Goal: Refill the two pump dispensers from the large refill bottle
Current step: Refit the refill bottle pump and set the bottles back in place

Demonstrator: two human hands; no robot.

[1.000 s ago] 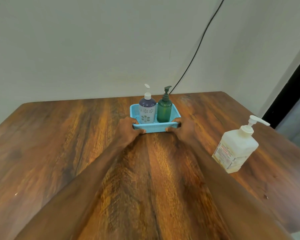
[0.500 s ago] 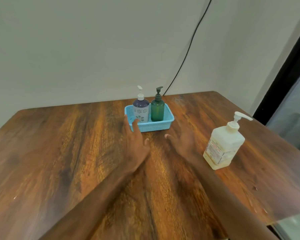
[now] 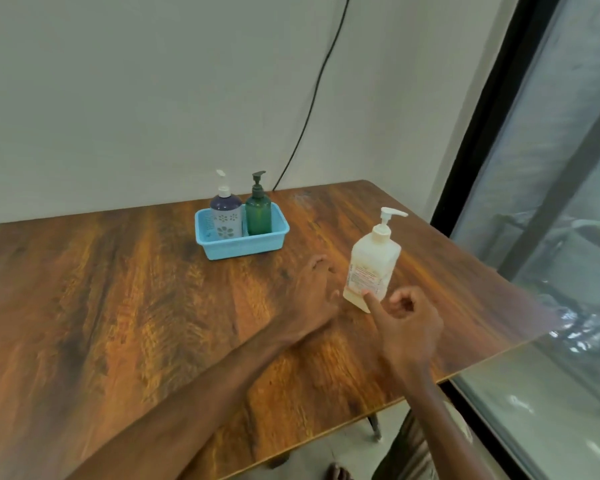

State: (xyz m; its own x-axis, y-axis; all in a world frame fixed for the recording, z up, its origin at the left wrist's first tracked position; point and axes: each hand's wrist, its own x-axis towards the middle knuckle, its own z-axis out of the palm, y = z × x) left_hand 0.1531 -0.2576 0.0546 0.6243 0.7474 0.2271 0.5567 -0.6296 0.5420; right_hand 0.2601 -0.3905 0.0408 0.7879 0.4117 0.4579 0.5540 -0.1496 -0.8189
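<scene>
A large cream refill bottle with a white pump stands on the wooden table toward its right side. My right hand is just in front of it, fingers apart, thumb tip touching the label near the base. My left hand lies open just left of the bottle, not holding it. At the back stands a blue basket holding a purple-and-white floral pump dispenser and a green pump dispenser, both upright.
A black cable runs down the wall behind the basket. The table's right edge is close beside the refill bottle, with a dark-framed glass pane beyond it. Floor and my foot show below the near edge.
Both hands let go of the blue basket and moved right and nearer, to either side of the refill bottle. The view swung to the right.
</scene>
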